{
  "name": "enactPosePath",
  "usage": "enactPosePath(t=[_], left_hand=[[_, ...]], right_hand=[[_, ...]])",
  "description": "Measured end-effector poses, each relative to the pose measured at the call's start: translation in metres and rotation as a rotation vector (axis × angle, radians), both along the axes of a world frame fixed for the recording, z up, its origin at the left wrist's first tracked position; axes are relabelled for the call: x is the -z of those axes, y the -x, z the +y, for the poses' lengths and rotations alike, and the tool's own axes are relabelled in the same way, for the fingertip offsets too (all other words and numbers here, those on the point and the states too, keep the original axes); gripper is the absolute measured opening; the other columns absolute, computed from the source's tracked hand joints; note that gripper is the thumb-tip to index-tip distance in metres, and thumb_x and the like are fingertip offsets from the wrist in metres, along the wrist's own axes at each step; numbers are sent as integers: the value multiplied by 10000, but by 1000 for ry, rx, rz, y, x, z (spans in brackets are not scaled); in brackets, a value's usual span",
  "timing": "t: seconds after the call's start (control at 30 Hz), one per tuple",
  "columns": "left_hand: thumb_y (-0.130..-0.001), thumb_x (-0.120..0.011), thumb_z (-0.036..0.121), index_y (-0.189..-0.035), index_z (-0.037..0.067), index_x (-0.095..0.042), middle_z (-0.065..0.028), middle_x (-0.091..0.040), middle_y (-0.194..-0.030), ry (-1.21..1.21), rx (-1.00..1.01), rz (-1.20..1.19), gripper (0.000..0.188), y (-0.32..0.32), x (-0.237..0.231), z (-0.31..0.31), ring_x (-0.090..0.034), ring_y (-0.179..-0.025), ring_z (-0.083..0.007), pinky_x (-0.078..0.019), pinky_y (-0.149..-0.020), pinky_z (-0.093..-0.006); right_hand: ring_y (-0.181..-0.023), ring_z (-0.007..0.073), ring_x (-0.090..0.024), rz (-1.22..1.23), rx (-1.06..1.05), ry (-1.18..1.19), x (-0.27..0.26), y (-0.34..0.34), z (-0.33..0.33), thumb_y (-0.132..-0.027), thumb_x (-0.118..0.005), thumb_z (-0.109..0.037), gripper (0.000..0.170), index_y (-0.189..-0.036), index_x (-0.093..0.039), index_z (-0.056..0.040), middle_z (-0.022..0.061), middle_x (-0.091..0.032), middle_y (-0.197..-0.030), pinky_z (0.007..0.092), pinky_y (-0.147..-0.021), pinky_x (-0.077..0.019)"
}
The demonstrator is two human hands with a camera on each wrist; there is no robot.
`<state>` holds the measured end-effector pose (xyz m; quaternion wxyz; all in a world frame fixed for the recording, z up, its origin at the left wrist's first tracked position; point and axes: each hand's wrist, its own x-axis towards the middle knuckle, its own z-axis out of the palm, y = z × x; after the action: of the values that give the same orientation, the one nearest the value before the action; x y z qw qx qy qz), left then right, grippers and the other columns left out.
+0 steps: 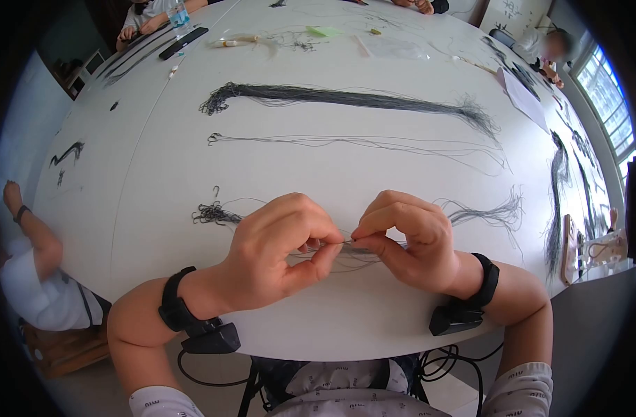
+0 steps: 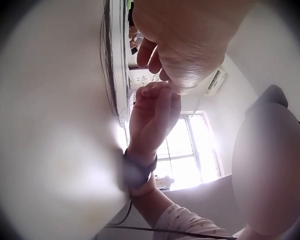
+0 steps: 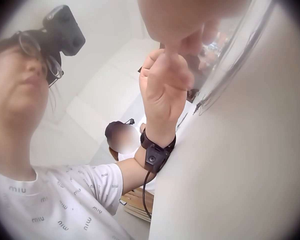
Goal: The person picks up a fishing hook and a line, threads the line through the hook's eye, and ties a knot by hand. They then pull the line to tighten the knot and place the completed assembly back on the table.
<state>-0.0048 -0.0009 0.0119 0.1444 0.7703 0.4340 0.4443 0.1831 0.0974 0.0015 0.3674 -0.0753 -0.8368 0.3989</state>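
Above the near part of the table, my left hand [image 1: 276, 243] and right hand [image 1: 419, 240] meet almost fingertip to fingertip. Each pinches thin dark fishing line [image 1: 348, 241] between thumb and index finger; the exact spot is mostly covered by the fingertips. Below them lies a bundle of lines [image 1: 481, 214] tied to fish hooks [image 1: 212, 213], hooks to the left, loose ends fanned out to the right. One single hook [image 1: 216, 191] sits just above that cluster. The wrist views show both hands close together, with the pinched line too fine to make out.
Beyond the hands lie a few hooked lines [image 1: 346, 141] and a thick bundle of hooked lines [image 1: 346, 97]. More dark bundles [image 1: 556, 201] lie at the right. A water bottle [image 1: 180, 17], a phone [image 1: 184, 43] and white paper [image 1: 523, 99] are farther off. Other people sit around the table [image 1: 158, 160].
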Motion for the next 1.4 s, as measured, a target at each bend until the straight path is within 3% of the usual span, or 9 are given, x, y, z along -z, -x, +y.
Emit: enactPosePath(t=[0.17, 0.3, 0.47, 0.6, 0.67, 0.77, 0.93, 1.13, 1.4], left_hand=[[-720, -627, -91, -851, 14, -569, -86, -591, -797, -211, -44, 62, 178, 1, 2, 1, -556, -647, -169, -455, -552, -253], [-717, -629, -97, -854, 13, -569, -87, -593, -800, -218, -48, 54, 186, 1, 1, 0, -554, -644, -168, -454, -554, -254], [-730, -628, -86, -861, 11, -571, -86, -583, -796, -110, -60, 8, 173, 1, 0, 0, -556, -648, -152, -456, -562, -247], [-718, -667, -63, -839, 41, -589, -52, -590, -782, -92, -85, -40, 178, 0, 3, 2, -551, -613, -120, -444, -490, -218], [-760, -629, -60, -867, 7, -576, -78, -583, -812, 10, -36, -54, 137, 1, 2, 0, -556, -655, -128, -467, -587, -235], [-786, -616, -41, -886, 5, -583, -73, -586, -823, 153, 9, -146, 115, 0, 3, -1, -563, -668, -122, -472, -597, -233], [-801, -609, -36, -910, 7, -594, -73, -590, -863, 183, 48, -211, 118, 3, 6, 2, -577, -694, -122, -481, -604, -233], [-792, -629, -53, -927, 30, -603, -76, -592, -895, 127, 29, -132, 161, -1, 5, 2, -585, -713, -129, -487, -606, -226], [-806, -640, -45, -874, 35, -607, -64, -597, -850, -8, -82, -91, 110, -1, 7, 6, -591, -700, -127, -480, -537, -225]], right_hand=[[-597, 171, -560, -30, 123, -42, -3, -3, 1, -731, -646, 88, 147, -811, -627, -35, 59, -601, -716, 265, -532, -452], [-621, 168, -559, -6, 149, -4, 3, -2, 3, -720, -660, 69, 142, -812, -625, -33, 58, -602, -731, 261, -540, -437], [-660, 167, -569, 73, 159, 133, 3, 4, -3, -708, -676, 66, 194, -864, -625, -38, 65, -612, -813, 266, -550, -432], [-684, 174, -589, 44, 88, -24, 0, 3, -4, -707, -697, 54, 211, -882, -621, -37, 73, -610, -842, 270, -548, -440], [-684, 177, -593, 36, 51, -42, 2, 2, -3, -710, -700, 50, 209, -884, -622, -34, 75, -610, -831, 272, -547, -442], [-666, 184, -586, 79, -17, -80, 5, 1, -1, -715, -700, 50, 214, -900, -626, -29, 79, -607, -794, 268, -555, -448], [-636, 129, -554, -28, -40, 185, 2, -1, -3, -808, -660, -20, 54, -854, -635, -8, 55, -610, -727, 237, -567, -445], [-638, 67, -529, -148, -78, 607, 3, -2, -7, -857, -643, -89, 106, -866, -633, 17, 25, -615, -721, 221, -563, -437], [-647, 71, -545, -254, -115, 922, -10, -1, -5, -900, -611, -144, 170, -908, -619, 25, 29, -598, -724, 207, -575, -460]])
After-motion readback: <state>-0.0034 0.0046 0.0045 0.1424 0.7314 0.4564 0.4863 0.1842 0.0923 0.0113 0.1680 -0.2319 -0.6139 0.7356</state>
